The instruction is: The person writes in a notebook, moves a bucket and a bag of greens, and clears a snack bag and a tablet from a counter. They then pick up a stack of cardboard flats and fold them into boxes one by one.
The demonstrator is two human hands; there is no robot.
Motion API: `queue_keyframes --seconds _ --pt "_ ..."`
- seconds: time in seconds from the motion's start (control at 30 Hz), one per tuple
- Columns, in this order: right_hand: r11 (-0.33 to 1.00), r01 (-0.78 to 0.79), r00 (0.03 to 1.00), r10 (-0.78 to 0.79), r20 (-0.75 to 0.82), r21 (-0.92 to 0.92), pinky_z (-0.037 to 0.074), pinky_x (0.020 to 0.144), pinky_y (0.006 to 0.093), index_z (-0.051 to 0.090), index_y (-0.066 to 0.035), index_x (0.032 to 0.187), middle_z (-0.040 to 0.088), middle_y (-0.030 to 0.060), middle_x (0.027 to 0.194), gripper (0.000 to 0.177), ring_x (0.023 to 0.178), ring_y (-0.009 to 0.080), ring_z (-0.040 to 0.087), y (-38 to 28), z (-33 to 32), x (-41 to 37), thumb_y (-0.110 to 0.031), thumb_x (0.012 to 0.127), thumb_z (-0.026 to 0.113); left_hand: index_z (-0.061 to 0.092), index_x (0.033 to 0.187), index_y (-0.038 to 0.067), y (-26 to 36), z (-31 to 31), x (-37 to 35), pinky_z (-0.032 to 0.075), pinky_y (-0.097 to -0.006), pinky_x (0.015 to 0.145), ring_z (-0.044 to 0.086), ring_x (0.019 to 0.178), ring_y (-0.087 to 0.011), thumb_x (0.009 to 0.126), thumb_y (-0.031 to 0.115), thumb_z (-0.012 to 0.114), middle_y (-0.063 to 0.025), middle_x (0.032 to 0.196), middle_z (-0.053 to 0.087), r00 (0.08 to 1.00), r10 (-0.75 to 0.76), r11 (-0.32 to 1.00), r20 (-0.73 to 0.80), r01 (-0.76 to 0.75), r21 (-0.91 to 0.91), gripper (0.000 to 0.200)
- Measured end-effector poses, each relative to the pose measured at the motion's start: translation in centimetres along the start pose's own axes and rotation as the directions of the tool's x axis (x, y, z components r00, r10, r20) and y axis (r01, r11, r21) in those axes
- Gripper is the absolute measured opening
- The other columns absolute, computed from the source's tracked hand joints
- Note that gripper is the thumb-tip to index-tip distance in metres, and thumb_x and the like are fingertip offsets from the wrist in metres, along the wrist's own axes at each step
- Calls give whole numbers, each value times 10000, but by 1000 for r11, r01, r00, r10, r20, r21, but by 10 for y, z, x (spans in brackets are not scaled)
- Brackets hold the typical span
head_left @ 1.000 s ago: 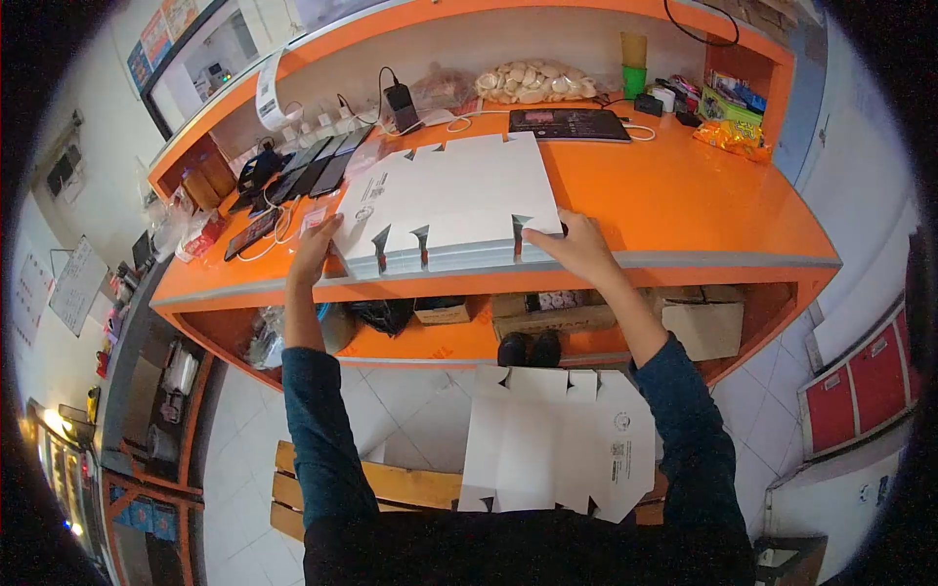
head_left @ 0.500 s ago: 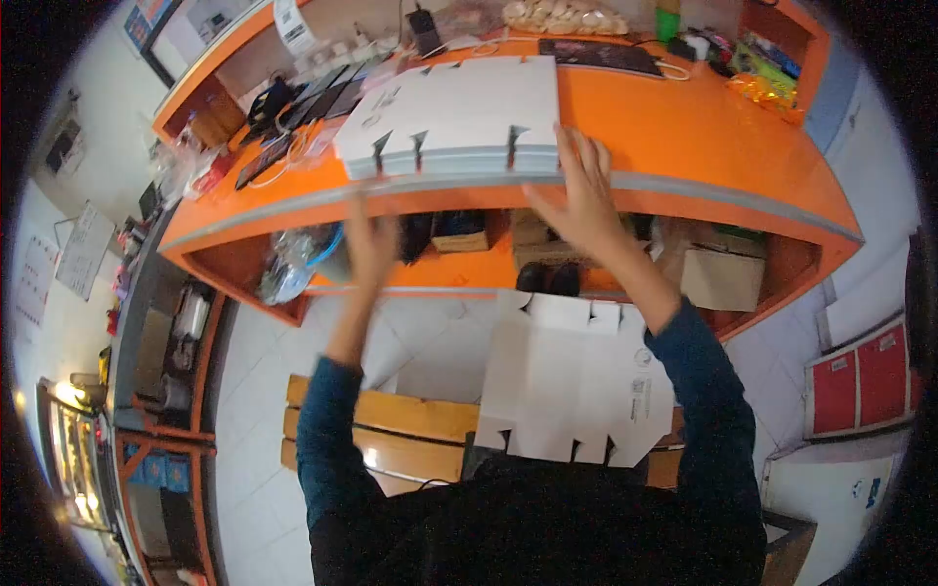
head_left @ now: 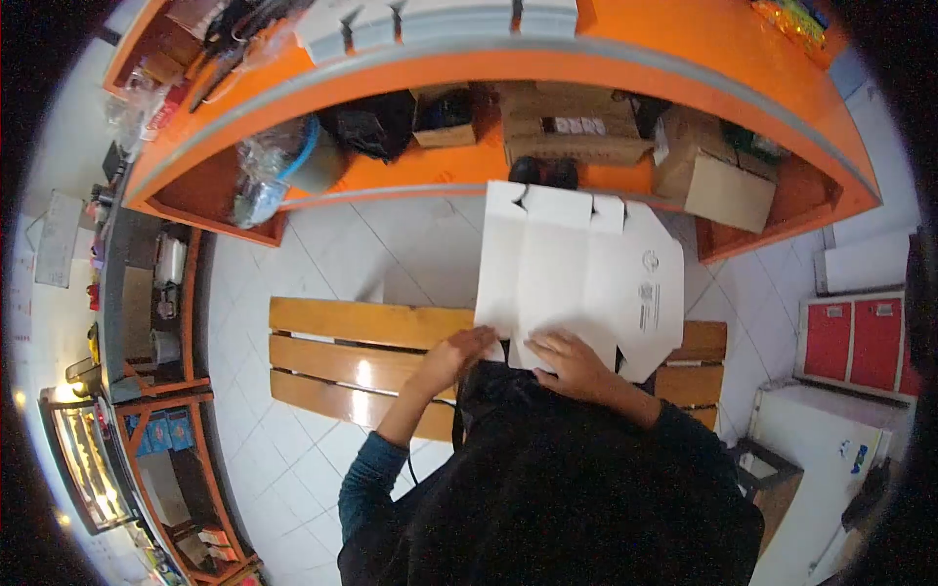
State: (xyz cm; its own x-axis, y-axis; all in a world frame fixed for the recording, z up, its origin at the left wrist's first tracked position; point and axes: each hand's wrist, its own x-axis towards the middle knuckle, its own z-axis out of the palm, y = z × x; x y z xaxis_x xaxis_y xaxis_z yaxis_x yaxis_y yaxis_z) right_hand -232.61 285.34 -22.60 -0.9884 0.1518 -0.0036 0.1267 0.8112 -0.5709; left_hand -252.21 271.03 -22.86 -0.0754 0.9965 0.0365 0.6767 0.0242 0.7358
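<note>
A flat white cardboard box blank lies over my lap, with slotted flaps along its far and near edges and small dark print on its right side. My left hand grips its near left corner flap with the fingers close together. Along the near edge, my right hand holds the cardboard, its fingers over the top face and its thumb hidden. Up on the orange desk sits a stack of similar white blanks, partly cut off by the top of the view.
Beneath me is a slatted wooden bench. The shelf under the desk holds cardboard boxes, a black bag and a plastic-wrapped bundle. Red lockers and a white cabinet stand at the right.
Both hands have come down from the desk edge by the stack to the near edge of the blank on my lap. The view has tilted downward.
</note>
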Motion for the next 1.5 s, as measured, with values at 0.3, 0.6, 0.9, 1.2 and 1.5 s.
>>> queue_keyframes --seconds 0.3,0.6,0.9,1.2,1.5 --pt "756 -218 964 266 14 617 437 649 284 587 8 866 601 100 707 175 654 157 563 12 -33 15 -138 777 552 553 801 -6 12 8 36 437 -258 683 550 732 -120 725 32 618 -81 803 572 751 -536 654 -387 79 -752 106" --pt "827 -154 962 250 -109 540 424 601 237 581 23 820 581 69 660 125 623 136 539 23 -81 33 -74 741 580 569 739 47 80 2 94 366 -302 640 514 712 -208 634 65 636 -46 738 532 861 227 946 -455 -83 314 126" --pt "783 -118 978 197 -65 610 448 639 281 493 -31 999 451 91 956 415 733 189 536 20 -138 33 -45 624 670 537 821 157 101 -28 119 342 -363 683 463 799 -222 627 249 619 -45 970 453 882 457 802 -116 -352 483 230" --pt "995 61 559 -94 -824 -73 404 622 305 467 -5 958 460 145 933 277 721 217 495 -32 -148 -50 -95 725 585 465 1023 122 95 -25 137 372 -383 723 447 823 -256 581 197 667 -94 1027 463 806 575 751 -138 -454 480 491" --pt "889 -38 451 423 -786 457 358 871 349 450 5 1114 422 194 1104 346 1064 311 400 20 -123 -31 -72 779 488 520 1068 109 130 -37 131 377 -371 815 419 934 -293 521 145 660 -111 1140 438 834 543 805 -101 -482 345 566"
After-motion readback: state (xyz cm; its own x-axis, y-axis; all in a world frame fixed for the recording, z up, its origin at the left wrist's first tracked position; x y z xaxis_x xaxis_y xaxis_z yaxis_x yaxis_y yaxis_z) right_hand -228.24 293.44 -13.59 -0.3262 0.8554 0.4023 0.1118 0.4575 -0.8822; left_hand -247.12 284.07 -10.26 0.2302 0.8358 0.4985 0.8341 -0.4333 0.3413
